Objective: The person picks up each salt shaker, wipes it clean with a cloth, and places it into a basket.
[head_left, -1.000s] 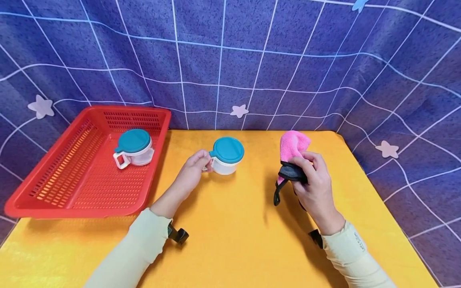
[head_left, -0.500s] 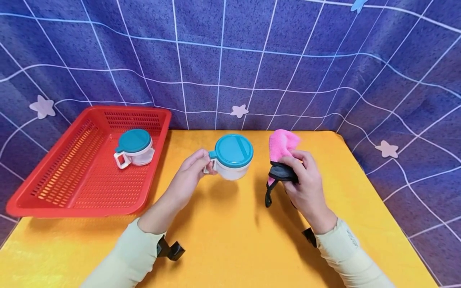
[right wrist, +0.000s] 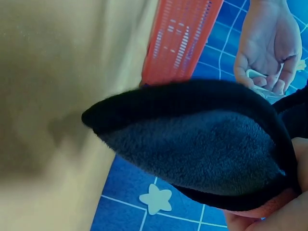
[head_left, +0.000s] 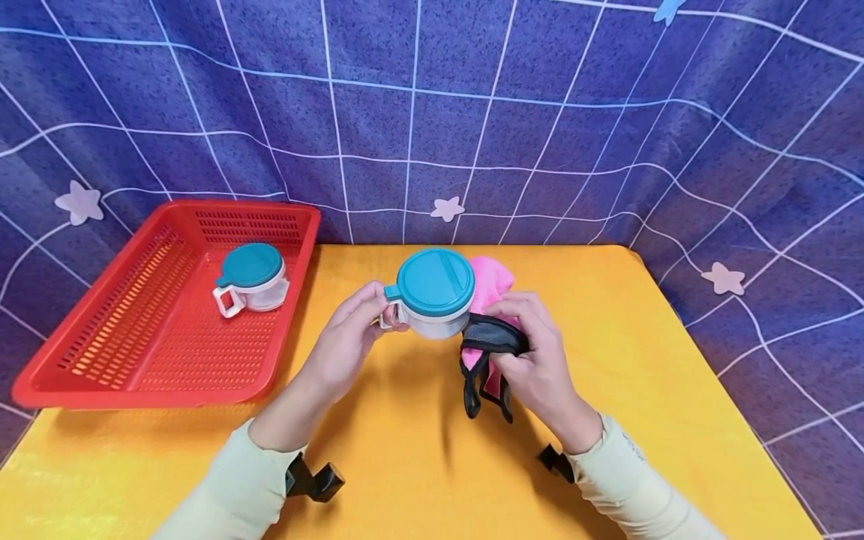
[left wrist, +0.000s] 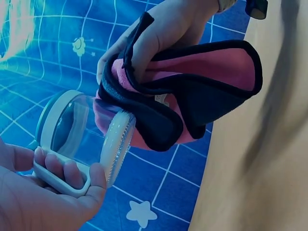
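Note:
A clear lidded jar (head_left: 435, 289) with a teal lid and a white handle hangs above the table, tilted a little. My left hand (head_left: 347, 334) grips it by the handle; in the left wrist view the fingers (left wrist: 72, 174) curl through the handle loop. From the right, my right hand (head_left: 536, 352) holds a bunched cloth (head_left: 496, 334), pink on one side and dark grey on the other, with black edging. The cloth lies against the jar's right side near its base. In the right wrist view the cloth (right wrist: 192, 149) hides most of the jar.
A red plastic basket (head_left: 196, 375) stands on the left of the yellow table (head_left: 641, 375). Inside it sits a second jar (head_left: 253, 274) with a teal lid and white handle. A blue gridded curtain (head_left: 432, 127) with stars rises behind the table.
My left hand has lifted the jar off the table and brought it slightly nearer. My right hand has moved left with the cloth until it meets the jar.

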Demonstrator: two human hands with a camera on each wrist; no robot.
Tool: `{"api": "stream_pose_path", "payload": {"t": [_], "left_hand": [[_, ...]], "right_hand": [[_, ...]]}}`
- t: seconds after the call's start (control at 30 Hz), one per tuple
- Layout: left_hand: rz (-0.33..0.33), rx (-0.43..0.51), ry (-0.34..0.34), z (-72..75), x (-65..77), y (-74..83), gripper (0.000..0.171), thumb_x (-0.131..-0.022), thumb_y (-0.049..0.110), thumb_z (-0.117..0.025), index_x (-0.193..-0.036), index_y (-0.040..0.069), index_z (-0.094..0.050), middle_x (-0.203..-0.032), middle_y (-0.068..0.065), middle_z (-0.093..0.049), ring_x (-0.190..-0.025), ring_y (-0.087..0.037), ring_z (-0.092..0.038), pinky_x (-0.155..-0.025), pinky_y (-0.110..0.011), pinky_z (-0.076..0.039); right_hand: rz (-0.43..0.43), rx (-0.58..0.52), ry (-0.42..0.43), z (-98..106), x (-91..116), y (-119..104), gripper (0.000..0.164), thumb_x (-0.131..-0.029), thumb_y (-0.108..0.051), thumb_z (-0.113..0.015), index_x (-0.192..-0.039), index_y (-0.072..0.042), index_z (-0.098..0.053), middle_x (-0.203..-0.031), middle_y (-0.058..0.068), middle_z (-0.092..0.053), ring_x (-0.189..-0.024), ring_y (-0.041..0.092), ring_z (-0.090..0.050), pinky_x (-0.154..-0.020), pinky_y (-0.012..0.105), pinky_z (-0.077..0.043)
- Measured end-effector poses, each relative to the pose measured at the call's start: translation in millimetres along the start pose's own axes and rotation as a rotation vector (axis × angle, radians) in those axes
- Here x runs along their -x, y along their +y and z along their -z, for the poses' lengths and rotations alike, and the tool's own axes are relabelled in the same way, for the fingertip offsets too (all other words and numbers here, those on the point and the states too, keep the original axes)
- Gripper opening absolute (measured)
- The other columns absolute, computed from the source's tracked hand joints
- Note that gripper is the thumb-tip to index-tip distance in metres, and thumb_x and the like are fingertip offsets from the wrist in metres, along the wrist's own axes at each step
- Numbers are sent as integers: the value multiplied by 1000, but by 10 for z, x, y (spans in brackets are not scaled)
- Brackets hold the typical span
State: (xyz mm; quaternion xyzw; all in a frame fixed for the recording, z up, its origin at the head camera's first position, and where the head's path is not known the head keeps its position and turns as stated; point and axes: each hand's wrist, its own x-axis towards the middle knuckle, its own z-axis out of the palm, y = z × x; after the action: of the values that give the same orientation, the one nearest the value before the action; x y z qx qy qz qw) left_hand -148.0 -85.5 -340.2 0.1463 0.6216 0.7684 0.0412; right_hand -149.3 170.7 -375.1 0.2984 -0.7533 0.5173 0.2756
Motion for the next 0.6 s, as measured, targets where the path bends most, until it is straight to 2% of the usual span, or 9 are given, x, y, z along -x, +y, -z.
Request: {"api": "stream_pose_path", "payload": {"t": [0.2, 0.33, 0.5, 0.6], "left_hand": [[7, -25, 2, 9, 25, -6, 23, -107, 9, -34, -85, 3, -41, -87, -8, -43, -96, -26, -54, -95, -37, -47], [37, -83, -9, 39, 42, -46, 22, -106, 8, -34, -87, 2, -41, -89, -10, -44, -98, -27, -55, -96, -36, -46], [77, -191, -41, 84, 61, -106, 22, -107, 10, -34, -88, 1, -40, -91, -13, -43, -99, -29, -48, -96, -41, -36], [87, -239, -47, 103, 63, -125, 22, -107, 12, -35, -89, 1, -41, -92, -12, -39, -101, -29, -42, -93, -46, -29]], "right_hand": [[-25, -2, 0, -47, 19, 12, 33, -80, 10, -75, -106, -8, -71, -111, 8, -64, -107, 26, -59, -96, 31, -48], [-61, -33, -3, -61, 32, -6, 35, -80, 13, -75, -107, -8, -70, -112, 7, -63, -107, 26, -58, -95, 31, -48], [-57, -105, 12, -65, 19, -39, 41, -78, 21, -68, -109, -4, -69, -113, 10, -63, -107, 27, -56, -94, 30, -48], [-42, -122, 30, -67, -10, -61, 40, -78, 21, -68, -109, -3, -69, -112, 12, -63, -108, 28, -55, -94, 30, -48]]}}
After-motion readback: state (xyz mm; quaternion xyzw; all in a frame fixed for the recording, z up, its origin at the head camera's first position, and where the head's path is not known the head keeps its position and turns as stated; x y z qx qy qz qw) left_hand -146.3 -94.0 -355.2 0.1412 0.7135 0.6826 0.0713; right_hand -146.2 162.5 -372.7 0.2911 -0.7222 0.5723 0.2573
